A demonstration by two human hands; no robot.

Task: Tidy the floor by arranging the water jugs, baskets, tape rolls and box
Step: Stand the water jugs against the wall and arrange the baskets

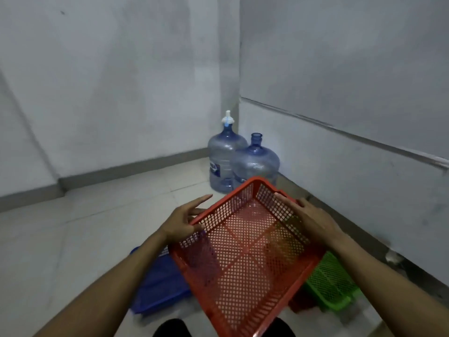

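Red basket is in the air in front of the person, held between both hands over the floor and tipped so its open top faces the camera. It looks light and fairly stiff, being thin moulded plastic mesh, though the long walls would likely flex if squeezed hard. The rim is the thickest part and the sensible place to hold it, at two opposite sides, as is done here.

The left hand takes the left rim — thumb and lower fingers pinch the edge while the forefinger points out straight. The right hand lies along the right rim with its fingers stretched forward over the edge; whether the thumb hooks underneath I cannot tell.

The basket is rectangular and shallow, orange-red, with a perforated lattice on floor and walls and a cross of solid ribs across the bottom. Nothing lies in it.

Below it on the floor sit a blue basket to the left and a green basket to the right, by the wall. Two blue water jugs stand touching in the corner — the rear one capped with a white pump, the nearer one open-necked.
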